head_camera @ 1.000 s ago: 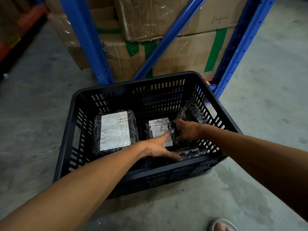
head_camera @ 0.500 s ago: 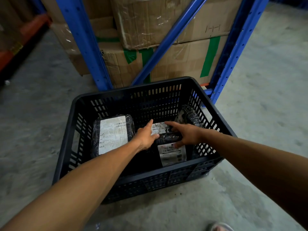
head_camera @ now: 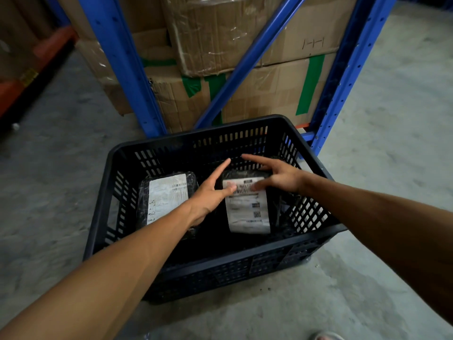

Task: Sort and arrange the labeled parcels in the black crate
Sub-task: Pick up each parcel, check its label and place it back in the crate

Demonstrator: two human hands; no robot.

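Both hands, left hand (head_camera: pixel 209 195) and right hand (head_camera: pixel 279 176), lay spread-fingered on the right parcel (head_camera: pixel 247 204) in the black crate (head_camera: pixel 220 263), its long axis pointing away from the person.

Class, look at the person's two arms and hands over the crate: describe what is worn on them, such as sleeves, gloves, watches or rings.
Nothing is worn that shows. The left hand and right hand are bare, without gloves, and no ring is visible. Both forearms are uncovered as far as the picture's edge: no sleeves, watch, bracelet or markings appear on them.

Bare forearms; bare hands (head_camera: pixel 210 195)
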